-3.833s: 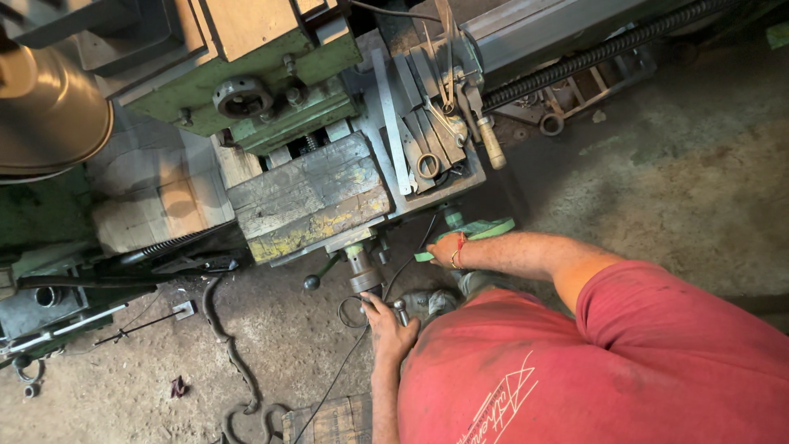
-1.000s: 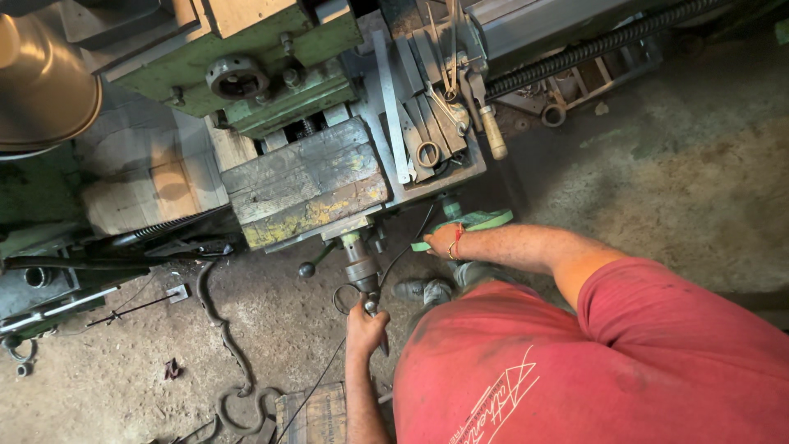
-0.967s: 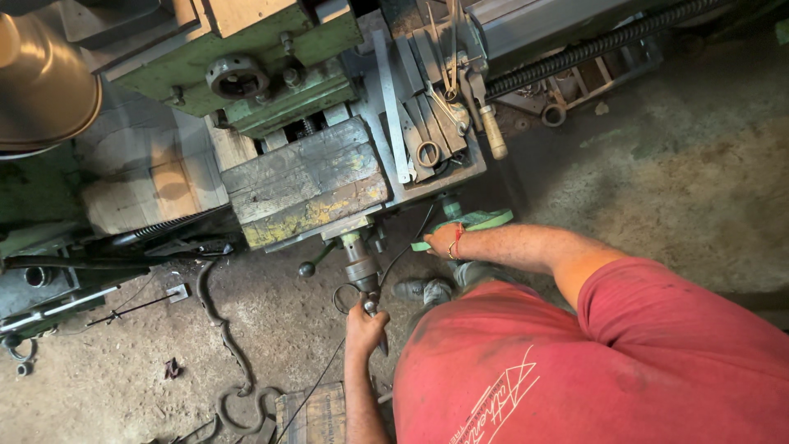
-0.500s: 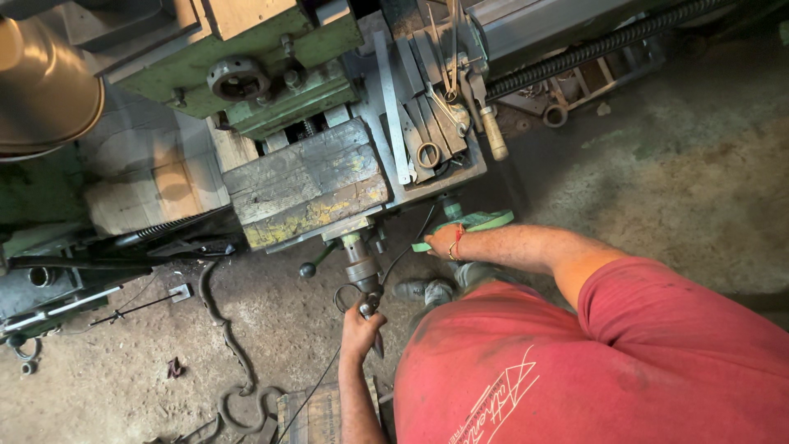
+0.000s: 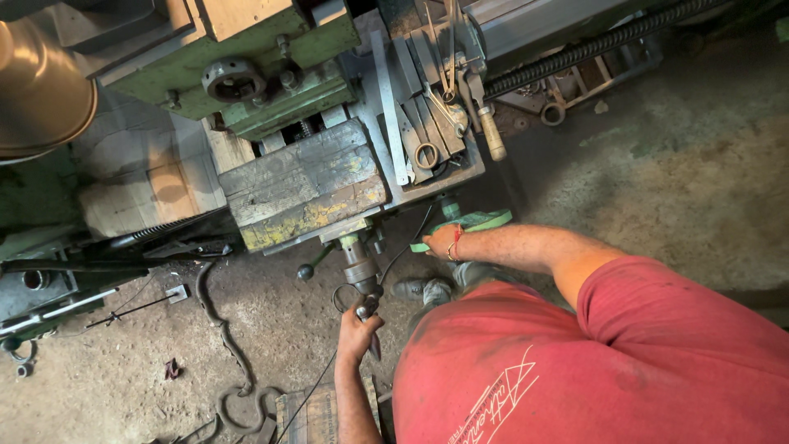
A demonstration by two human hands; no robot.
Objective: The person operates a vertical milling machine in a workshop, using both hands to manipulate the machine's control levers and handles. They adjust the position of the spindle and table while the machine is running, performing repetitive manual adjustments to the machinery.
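Note:
My left hand (image 5: 357,331) is closed around the dark handle (image 5: 367,308) of a crank that sits on a steel shaft (image 5: 359,268) under the machine's worn yellow-grey block (image 5: 304,193). My right hand (image 5: 443,242), with a red band at the wrist, rests with its fingers curled on a green handwheel (image 5: 477,221) at the machine's front. My red shirt (image 5: 592,370) fills the lower right.
A steel tray (image 5: 427,123) on the green machine (image 5: 271,66) holds wrenches, flat bars and a wooden-handled tool (image 5: 491,136). A long lead screw (image 5: 600,41) runs to the upper right. A black cable (image 5: 222,329) and a thin wire lie on the dirt floor; a shoe (image 5: 423,289) is below the crank.
My left hand has shifted slightly left and down with the crank handle. The right hand has stayed on the green handwheel.

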